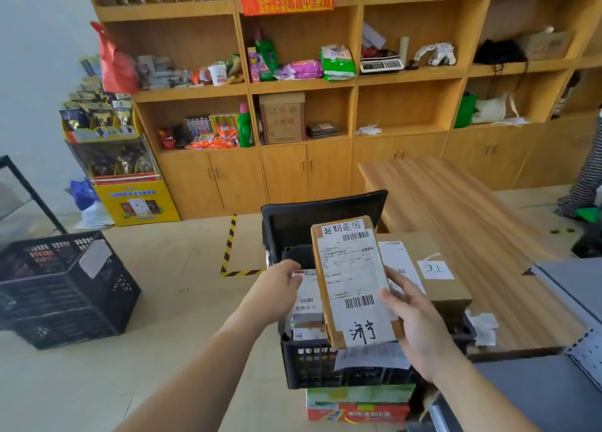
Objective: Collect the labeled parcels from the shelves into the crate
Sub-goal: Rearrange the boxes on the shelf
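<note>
my right hand [420, 327] grips the parcel [353, 281], long axis near-to-far, just above the crate [312, 363]; my left hand [277, 288] reaches inside, grip unclear.

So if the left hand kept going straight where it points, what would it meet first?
Probably the white-labelled parcel standing in the crate; the left hand looks almost on it, depth unclear.
</note>
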